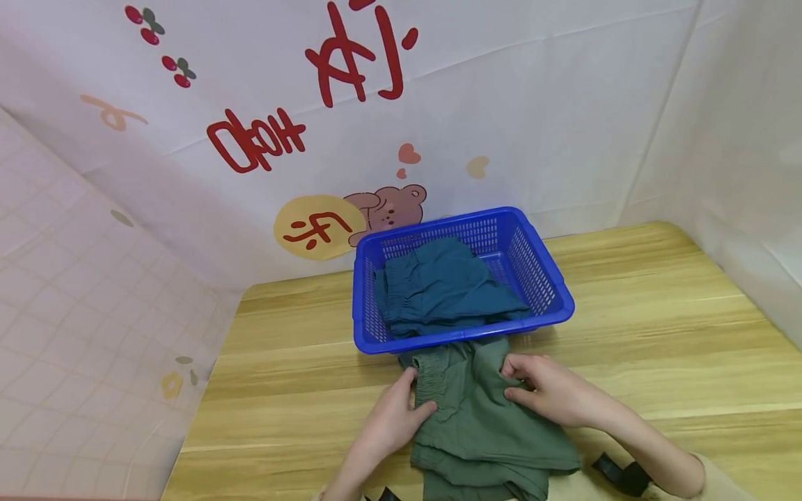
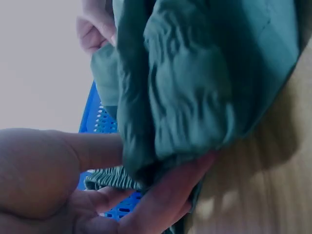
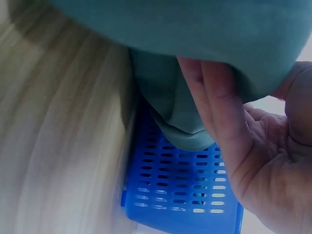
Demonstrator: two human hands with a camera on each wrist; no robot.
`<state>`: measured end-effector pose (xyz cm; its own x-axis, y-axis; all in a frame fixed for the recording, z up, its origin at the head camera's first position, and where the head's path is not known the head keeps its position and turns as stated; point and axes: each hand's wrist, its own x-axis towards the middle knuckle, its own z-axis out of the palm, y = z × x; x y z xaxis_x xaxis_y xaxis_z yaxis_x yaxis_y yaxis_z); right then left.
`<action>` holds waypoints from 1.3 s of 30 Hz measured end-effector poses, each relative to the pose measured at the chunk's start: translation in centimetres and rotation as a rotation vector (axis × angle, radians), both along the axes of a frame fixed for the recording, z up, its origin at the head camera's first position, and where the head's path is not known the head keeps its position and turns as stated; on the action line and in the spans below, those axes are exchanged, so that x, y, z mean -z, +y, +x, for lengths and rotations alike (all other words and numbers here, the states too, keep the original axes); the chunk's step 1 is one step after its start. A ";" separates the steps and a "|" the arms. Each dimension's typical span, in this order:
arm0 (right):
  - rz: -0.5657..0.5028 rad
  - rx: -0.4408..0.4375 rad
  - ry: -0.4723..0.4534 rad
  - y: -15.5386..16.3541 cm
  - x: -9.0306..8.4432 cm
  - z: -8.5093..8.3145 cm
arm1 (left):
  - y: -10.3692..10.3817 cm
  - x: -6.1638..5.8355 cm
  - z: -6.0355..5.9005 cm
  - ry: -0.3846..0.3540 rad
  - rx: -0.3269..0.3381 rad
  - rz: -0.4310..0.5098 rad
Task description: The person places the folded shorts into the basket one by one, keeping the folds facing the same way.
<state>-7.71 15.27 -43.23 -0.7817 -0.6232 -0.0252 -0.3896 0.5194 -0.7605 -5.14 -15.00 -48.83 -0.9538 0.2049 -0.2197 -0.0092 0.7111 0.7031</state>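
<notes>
So from my end it looks roughly halfway: one pair of teal shorts [image 1: 441,285] is already sitting bunched up in the blue basket [image 1: 545,278], and the second garment, a pair of olive-green shorts [image 1: 482,417], is out on the tabletop [image 1: 658,327] right in front of the basket, its top edge touching the basket's near wall. My guess is the laying-out or folding of this one has barely started, since it isn't flat yet. My left hand [image 1: 391,417] is pinching the elastic waistband on its left side, fingers curled into the gathers, and my right hand [image 1: 548,390] is gripping the fabric on the right edge, fingers bent around a fold. The left wrist view backs that up, cloth draped over my fingers [image 2: 161,204]. The shorts themselves look like soft woven cotton, rumpled, with a scrunchy elasticated waist and the legs doubled over each other toward me, the lower hem running out of frame.
</notes>
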 end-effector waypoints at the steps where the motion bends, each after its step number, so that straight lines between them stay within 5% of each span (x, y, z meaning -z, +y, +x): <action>1: 0.003 0.003 0.001 0.0 0.1 0.0 | 0.0 0.5 -0.1 -0.001 -0.013 -0.023; 4: 0.009 0.007 0.007 -0.1 0.2 -0.1 | 0.4 0.3 -0.1 -0.018 -0.046 0.007; 9: 0.010 0.011 0.013 -0.2 0.3 -0.1 | 1.0 -2.3 0.1 -0.071 -0.038 0.212; 14: -0.018 0.016 0.009 -0.2 0.3 0.0 | 1.2 -2.9 0.3 -0.102 -0.030 0.261; 17: -0.042 0.018 0.008 -0.1 0.2 0.1 | 1.0 -2.2 0.3 -0.082 -0.029 0.234; 23: -0.035 0.023 -0.005 -0.2 0.1 0.0 | 0.6 1.7 -0.1 0.029 -0.043 0.042; 30: -0.036 0.027 0.013 -0.2 0.3 -0.2 | 1.6 -2.0 0.1 -0.087 -0.056 0.274; 39: -0.173 0.023 -0.010 0.3 -1.1 0.4 | 0.7 -4.1 0.1 -0.159 -0.034 0.427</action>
